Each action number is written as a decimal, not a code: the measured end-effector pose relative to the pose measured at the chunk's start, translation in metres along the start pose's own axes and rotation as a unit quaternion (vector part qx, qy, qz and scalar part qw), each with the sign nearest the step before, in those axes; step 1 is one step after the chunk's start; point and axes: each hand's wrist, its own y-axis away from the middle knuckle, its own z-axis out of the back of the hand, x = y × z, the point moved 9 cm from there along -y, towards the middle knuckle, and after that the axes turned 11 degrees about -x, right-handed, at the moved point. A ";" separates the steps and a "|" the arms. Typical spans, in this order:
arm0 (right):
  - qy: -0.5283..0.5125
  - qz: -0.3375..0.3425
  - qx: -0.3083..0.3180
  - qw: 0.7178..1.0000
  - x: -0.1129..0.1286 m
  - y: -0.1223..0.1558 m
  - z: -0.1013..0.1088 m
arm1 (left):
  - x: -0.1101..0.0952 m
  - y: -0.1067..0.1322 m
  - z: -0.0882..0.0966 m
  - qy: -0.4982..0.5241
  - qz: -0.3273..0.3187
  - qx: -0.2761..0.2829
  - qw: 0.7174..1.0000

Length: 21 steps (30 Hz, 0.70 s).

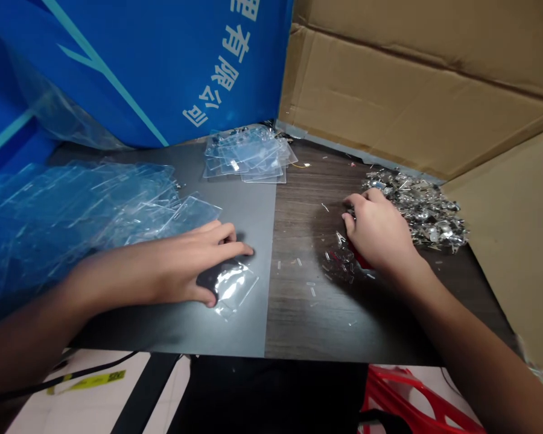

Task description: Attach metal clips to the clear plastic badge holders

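Note:
My left hand (194, 259) lies flat on the dark table, fingers stretched out, its thumb and palm pressing a clear plastic badge sleeve (233, 288). A big heap of the same clear sleeves (72, 211) spreads to its left. My right hand (377, 232) rests knuckles-up at the edge of a pile of small shiny metal clips (420, 208), fingers curled down into them; what they grip is hidden. A few loose clips (339, 262) and something red lie under that hand.
A small stack of clear sleeves (247, 154) sits at the back centre. A blue box (154, 66) and brown cardboard (411, 84) wall off the back and right. The table's front edge (262, 355) is near; a red plastic item (411, 398) lies below.

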 end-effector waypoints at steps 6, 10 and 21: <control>-0.004 0.007 -0.039 0.999 -0.005 -0.004 0.000 | -0.023 -0.017 0.009 0.034 -0.003 0.013 0.999; -0.004 0.001 -0.034 0.999 -0.003 -0.004 0.002 | -0.033 -0.030 0.021 0.077 0.010 -0.048 0.996; 0.040 -0.004 -0.017 0.999 -0.001 -0.001 0.006 | -0.025 -0.042 0.015 0.422 0.121 -0.119 0.891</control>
